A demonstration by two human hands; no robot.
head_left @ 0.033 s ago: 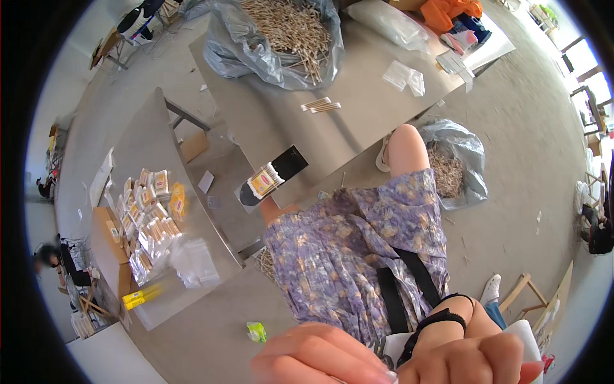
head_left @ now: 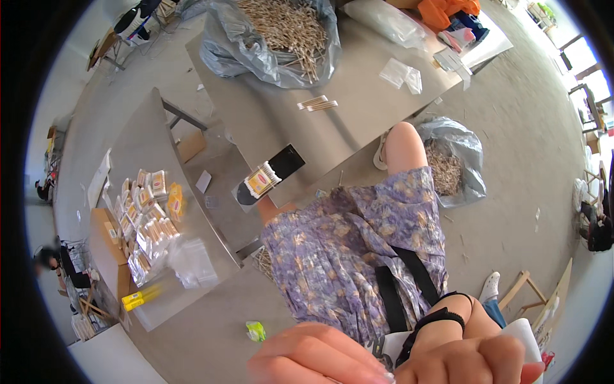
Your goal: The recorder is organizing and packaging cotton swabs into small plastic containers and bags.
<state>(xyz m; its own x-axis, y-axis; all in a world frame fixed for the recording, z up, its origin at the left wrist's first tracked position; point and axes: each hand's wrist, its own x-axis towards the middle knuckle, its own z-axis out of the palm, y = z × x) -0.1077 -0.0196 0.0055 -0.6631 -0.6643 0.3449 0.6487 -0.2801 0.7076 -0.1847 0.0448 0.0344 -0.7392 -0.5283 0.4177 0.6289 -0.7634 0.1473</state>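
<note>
At the lower edge, my left hand (head_left: 313, 358) is closed, its fingers pressed together beside a tiny white bit that I cannot make out. Close on its right is my right hand (head_left: 464, 361), with curled fingers; what they hold, if anything, is hidden. A black frilled band (head_left: 441, 317) circles the wrist area above it. Away from both hands, a pack of cotton swabs (head_left: 262, 180) with a yellow-and-white label lies at the near corner of the table, next to a flat black object (head_left: 286, 161). Two small bundles of swabs (head_left: 318, 103) lie farther back.
A grey bag of loose swabs (head_left: 220, 54) sits on the metal table (head_left: 358, 128). Another swab bag (head_left: 470, 157) stands on the floor. Several filled packs (head_left: 144, 208), clear bags (head_left: 192, 262), a cardboard box (head_left: 109, 233) and yellow cylinders (head_left: 132, 301) are on the left table.
</note>
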